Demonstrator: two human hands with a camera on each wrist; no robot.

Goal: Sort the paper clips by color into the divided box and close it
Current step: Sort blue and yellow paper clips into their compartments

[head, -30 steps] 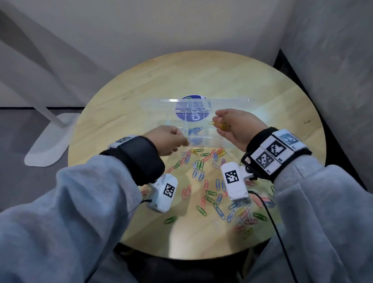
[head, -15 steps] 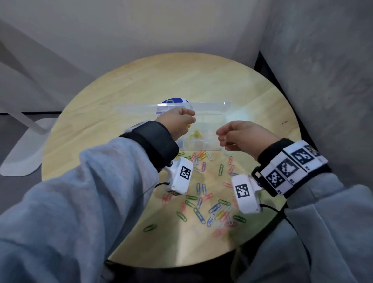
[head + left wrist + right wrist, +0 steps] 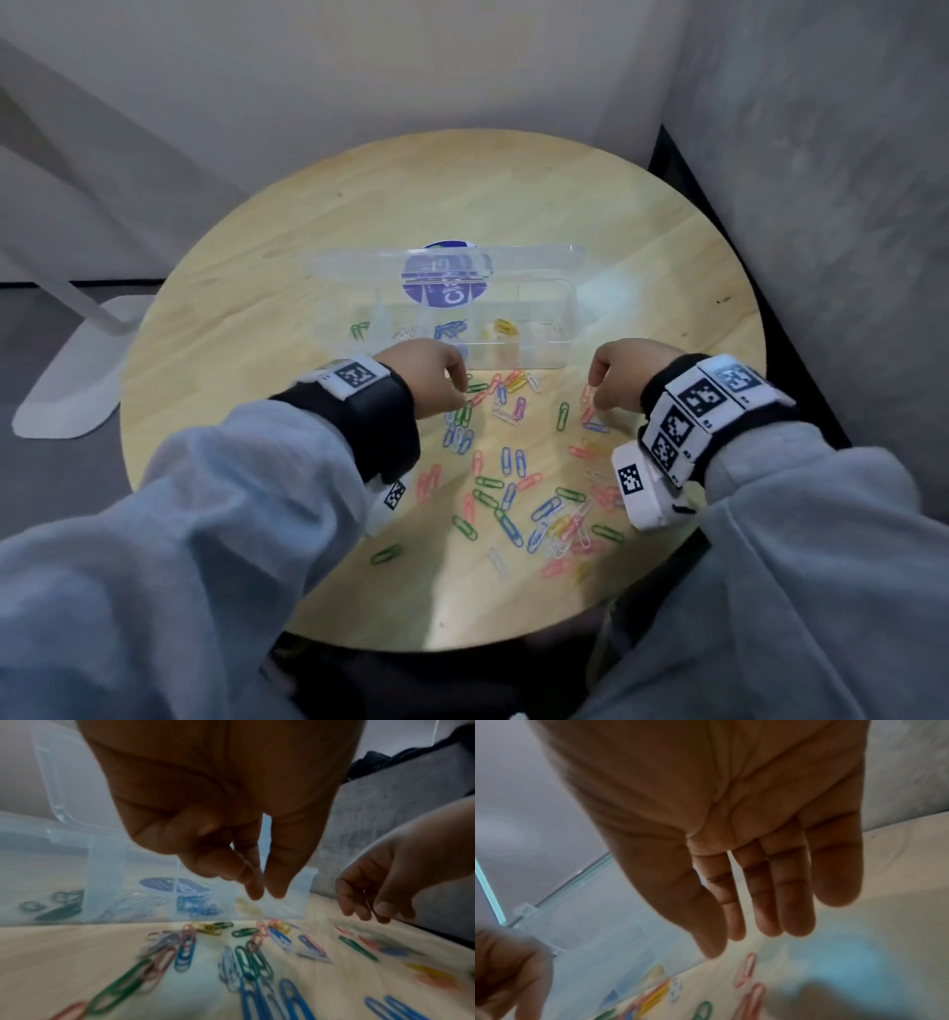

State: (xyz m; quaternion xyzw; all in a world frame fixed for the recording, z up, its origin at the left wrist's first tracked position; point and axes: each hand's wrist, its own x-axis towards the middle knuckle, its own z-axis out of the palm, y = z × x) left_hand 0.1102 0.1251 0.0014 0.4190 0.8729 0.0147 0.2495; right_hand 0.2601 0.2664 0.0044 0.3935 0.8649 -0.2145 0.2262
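Observation:
A clear divided box (image 3: 574, 329) stands on the round wooden table (image 3: 513, 195), its lid (image 3: 539, 257) raised at the back. Its compartments hold green (image 3: 359, 329), white, blue (image 3: 452, 329) and yellow (image 3: 506, 326) clips. Many loose coloured paper clips (image 3: 513, 488) lie in front of it. My left hand (image 3: 458, 393) hovers over the clips just before the box, thumb and index tips (image 3: 267, 894) close together with nothing between them. My right hand (image 3: 593, 398) hangs over red clips (image 3: 744, 971) at the right, its fingers (image 3: 770, 912) straight and holding nothing.
A grey wall runs close along the table's right side. A white stand base (image 3: 72, 370) sits on the floor at the left. The box carries a blue round sticker (image 3: 447, 293). Bare tabletop lies behind and to the left of the box.
The right hand held a yellow clip over the box a second ago and is now empty. Both hands have drawn back from the box to the loose clips in front of it.

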